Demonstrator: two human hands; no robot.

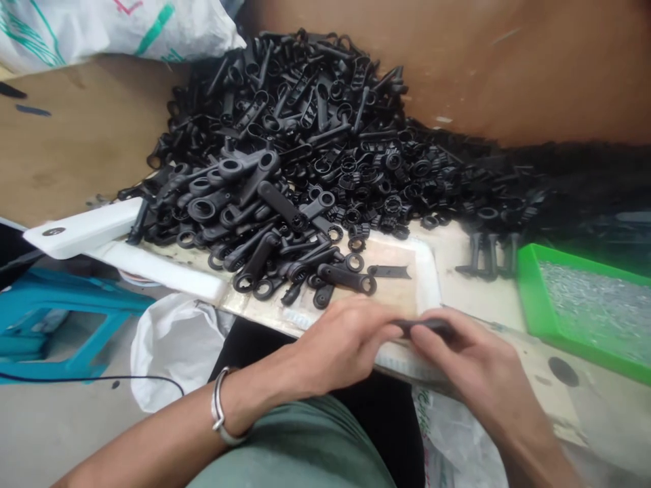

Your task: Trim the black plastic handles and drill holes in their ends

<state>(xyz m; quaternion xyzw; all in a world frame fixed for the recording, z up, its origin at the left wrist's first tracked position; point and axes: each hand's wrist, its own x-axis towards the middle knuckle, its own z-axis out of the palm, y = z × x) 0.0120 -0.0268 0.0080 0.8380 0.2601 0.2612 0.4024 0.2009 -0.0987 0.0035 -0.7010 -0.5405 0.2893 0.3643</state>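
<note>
My left hand (342,342) and my right hand (465,362) meet at the near edge of the work board (407,288), both pinching one black plastic lever piece (424,327) between fingertips. The piece is mostly hidden by my fingers. Just beyond the hands lies a big heap of black plastic levers (264,203) with ring ends. Small black toothed rings (376,196) are piled to the right of the levers. A silver bracelet (220,410) circles my left wrist.
A green tray (529,298) of small metal bits stands at the right. Three black pieces stand upright (488,254) beside it. A white bag (173,346) hangs below the board, a blue stool (55,318) at the left, a printed sack (102,27) top left.
</note>
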